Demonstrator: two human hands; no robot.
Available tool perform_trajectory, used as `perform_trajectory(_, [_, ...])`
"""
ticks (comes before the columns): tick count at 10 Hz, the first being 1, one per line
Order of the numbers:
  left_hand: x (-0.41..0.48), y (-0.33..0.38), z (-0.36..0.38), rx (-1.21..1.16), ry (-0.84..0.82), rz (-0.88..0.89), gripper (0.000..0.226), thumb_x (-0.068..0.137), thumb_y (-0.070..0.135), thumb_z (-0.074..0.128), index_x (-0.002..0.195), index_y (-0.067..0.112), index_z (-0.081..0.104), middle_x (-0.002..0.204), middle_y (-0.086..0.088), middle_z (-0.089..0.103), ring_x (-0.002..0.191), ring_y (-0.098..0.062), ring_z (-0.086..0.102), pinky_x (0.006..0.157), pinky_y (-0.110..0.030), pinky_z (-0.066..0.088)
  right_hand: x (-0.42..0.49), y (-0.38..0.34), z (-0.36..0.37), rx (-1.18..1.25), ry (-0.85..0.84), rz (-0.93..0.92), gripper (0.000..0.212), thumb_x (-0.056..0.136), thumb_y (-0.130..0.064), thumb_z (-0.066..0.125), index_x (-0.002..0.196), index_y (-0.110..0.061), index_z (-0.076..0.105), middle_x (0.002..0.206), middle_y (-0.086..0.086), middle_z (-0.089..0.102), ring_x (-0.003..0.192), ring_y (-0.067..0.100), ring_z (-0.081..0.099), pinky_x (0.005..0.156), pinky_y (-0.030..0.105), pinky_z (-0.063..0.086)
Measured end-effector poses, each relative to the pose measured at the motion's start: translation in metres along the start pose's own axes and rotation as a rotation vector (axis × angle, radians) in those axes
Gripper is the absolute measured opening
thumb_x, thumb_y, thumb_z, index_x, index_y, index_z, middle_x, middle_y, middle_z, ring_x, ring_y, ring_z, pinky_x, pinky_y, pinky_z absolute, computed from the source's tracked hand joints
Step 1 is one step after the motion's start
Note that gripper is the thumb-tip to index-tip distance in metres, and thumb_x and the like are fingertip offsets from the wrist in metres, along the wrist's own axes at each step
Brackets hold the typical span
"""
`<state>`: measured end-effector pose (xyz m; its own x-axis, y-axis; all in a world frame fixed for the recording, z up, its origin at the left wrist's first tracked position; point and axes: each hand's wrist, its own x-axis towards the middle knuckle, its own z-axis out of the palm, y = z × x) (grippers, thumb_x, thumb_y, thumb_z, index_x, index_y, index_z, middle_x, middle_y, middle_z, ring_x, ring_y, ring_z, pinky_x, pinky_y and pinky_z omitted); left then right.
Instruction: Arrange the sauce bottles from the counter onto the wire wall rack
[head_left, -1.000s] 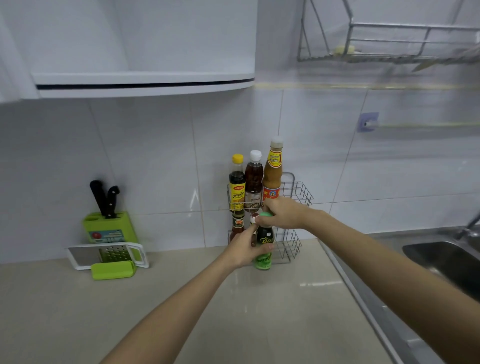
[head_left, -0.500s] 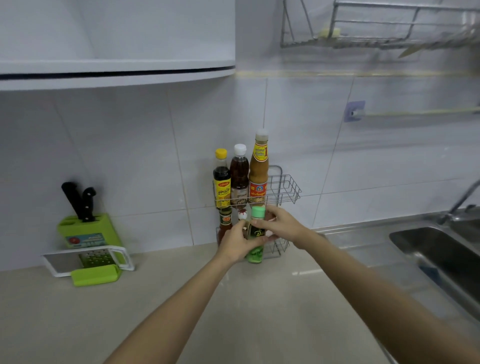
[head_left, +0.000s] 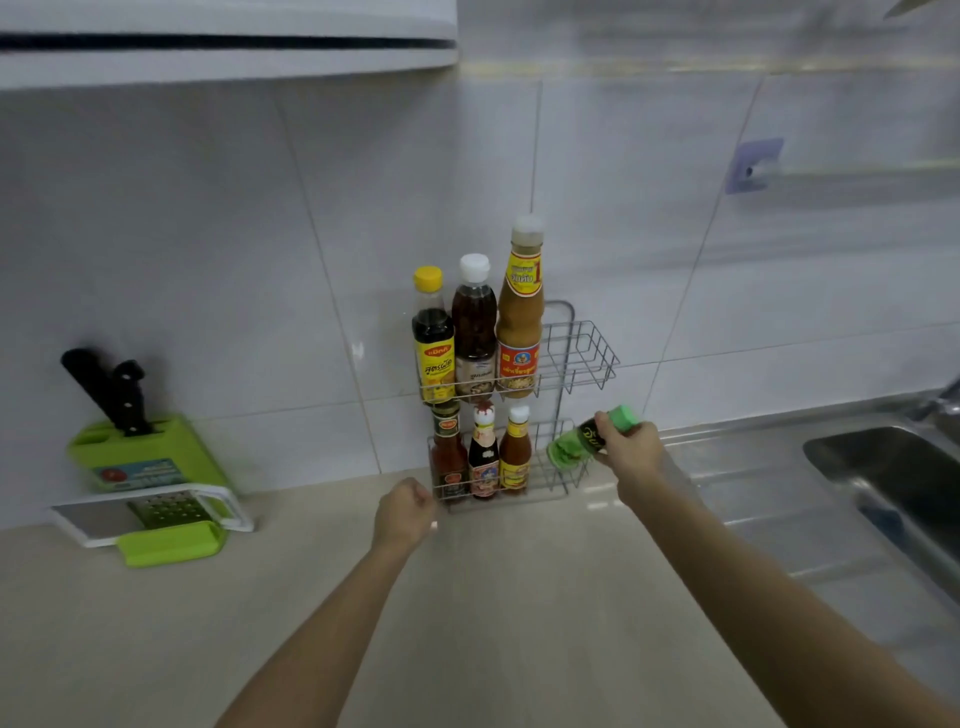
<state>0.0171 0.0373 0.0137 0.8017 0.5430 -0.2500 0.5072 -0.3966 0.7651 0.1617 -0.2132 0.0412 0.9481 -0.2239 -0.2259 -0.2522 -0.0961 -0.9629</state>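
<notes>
- While I look down through the head camera, my right hand (head_left: 631, 453) is wrapped around a small dark bottle with a green cap and green base (head_left: 589, 439), gripping it near the cap end; the bottle is tilted steeply, cap up to the right, base down to the left.
- That bottle's green base sits right at the open right end of the lower tier of the two-tier white wire wall rack (head_left: 582, 358); I cannot tell whether it touches the wire.
- My left hand (head_left: 406, 514) is curled into a loose fist holding nothing, hovering over the pale beige bench (head_left: 467, 623) just in front of the rack's lower left corner.
- The upper tier carries three tall bottles side by side at its left: a dark sauce bottle with a yellow cap (head_left: 434, 338), a reddish-brown bottle with a white cap (head_left: 474, 327) and a tan sauce bottle with a pale cap (head_left: 519, 312). The right part of that tier is bare wire.
- The lower tier holds three short bottles: a red sauce bottle with a dark lid (head_left: 448, 452), a dark bottle with a red cap (head_left: 483, 452) and an orange-red bottle with a white cap (head_left: 515, 449).
- Well to the left, against the white tiled wall, stands a lime-green knife block with black handles (head_left: 135, 447), and a white-framed grater with a green grip (head_left: 156, 525) lies in front of it.
- A steel sink (head_left: 893, 467) lies at the right edge.
</notes>
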Motion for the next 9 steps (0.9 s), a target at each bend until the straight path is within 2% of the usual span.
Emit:
perform_trajectory(1, [0.008,-0.006,0.000,-0.042,0.066,-0.046,0.018,0.086,0.008,0.056,0.103,0.004,0.060,0.112,-0.019,0.066,0.105,-0.034,0.061,0.090,-0.036,0.049,-0.013,-0.011,0.016,-0.074,0.061,-0.049,0.040,0.078,-0.034,0.073,0.096,-0.005,0.053,0.098,0.012,0.059,0.093,0.028,0.058,0.081,0.040,0.050])
perform_trajectory(2, [0.016,-0.006,0.005,-0.065,-0.001,-0.079,0.036,0.088,0.008,0.056,0.122,0.000,0.052,0.127,-0.019,0.058,0.115,-0.032,0.057,0.096,-0.034,0.045,-0.008,-0.005,0.026,-0.135,0.059,-0.072,0.037,0.084,-0.025,0.070,0.105,0.000,0.053,0.095,0.009,0.055,0.090,0.024,0.053,0.074,0.032,0.040])
perform_trajectory(3, [0.026,-0.007,0.015,-0.099,-0.066,-0.111,0.052,0.088,0.010,0.057,0.137,0.002,0.041,0.140,-0.018,0.050,0.123,-0.032,0.053,0.103,-0.037,0.043,-0.003,0.005,0.038,-0.205,-0.038,-0.112,0.035,0.085,-0.020,0.070,0.108,0.001,0.054,0.095,0.007,0.055,0.088,0.022,0.052,0.072,0.030,0.038])
perform_trajectory(4, [0.034,-0.009,0.023,-0.099,-0.074,-0.092,0.051,0.088,0.011,0.057,0.137,0.004,0.043,0.138,-0.015,0.053,0.124,-0.032,0.053,0.102,-0.038,0.044,0.002,0.012,0.043,-0.286,-0.122,-0.136,0.033,0.085,-0.019,0.070,0.106,0.001,0.054,0.092,0.008,0.055,0.086,0.024,0.053,0.070,0.031,0.037])
perform_trajectory(5, [0.040,-0.008,0.032,-0.128,-0.072,-0.056,0.039,0.089,0.006,0.054,0.128,0.004,0.054,0.126,-0.011,0.064,0.115,-0.027,0.060,0.089,-0.028,0.045,0.008,0.021,0.046,-0.424,-0.264,-0.189,0.031,0.084,-0.016,0.070,0.103,0.001,0.054,0.091,0.009,0.058,0.085,0.024,0.053,0.069,0.032,0.039])
perform_trajectory(6, [0.039,-0.007,0.036,-0.160,-0.051,-0.043,0.038,0.089,0.001,0.052,0.127,0.002,0.055,0.121,-0.011,0.065,0.109,-0.022,0.061,0.084,-0.023,0.042,0.009,0.024,0.047,-0.478,-0.356,-0.204,0.031,0.085,-0.017,0.069,0.106,0.000,0.054,0.095,0.009,0.058,0.089,0.025,0.054,0.071,0.032,0.041])
perform_trajectory(7, [0.040,-0.010,0.040,-0.158,-0.014,-0.020,0.039,0.087,0.004,0.055,0.125,0.005,0.056,0.118,-0.012,0.068,0.108,-0.026,0.064,0.087,-0.027,0.047,0.013,0.024,0.047,-0.539,-0.440,-0.213,0.032,0.087,-0.018,0.066,0.111,-0.003,0.051,0.104,0.012,0.059,0.098,0.029,0.056,0.075,0.033,0.042])
perform_trajectory(8, [0.042,-0.012,0.037,-0.085,-0.069,0.000,0.040,0.085,0.011,0.059,0.125,0.009,0.056,0.118,-0.012,0.069,0.109,-0.029,0.064,0.094,-0.036,0.051,0.014,0.023,0.047,-0.634,-0.491,-0.237,0.037,0.087,-0.017,0.065,0.117,-0.001,0.050,0.118,0.019,0.061,0.109,0.034,0.056,0.086,0.039,0.046])
perform_trajectory(9, [0.040,-0.012,0.034,-0.024,-0.112,-0.005,0.040,0.086,0.014,0.060,0.125,0.006,0.055,0.124,-0.015,0.065,0.114,-0.031,0.062,0.098,-0.038,0.050,0.006,0.024,0.043,-0.729,-0.473,-0.280,0.042,0.088,-0.016,0.064,0.123,0.002,0.048,0.124,0.022,0.058,0.114,0.036,0.054,0.087,0.037,0.042])
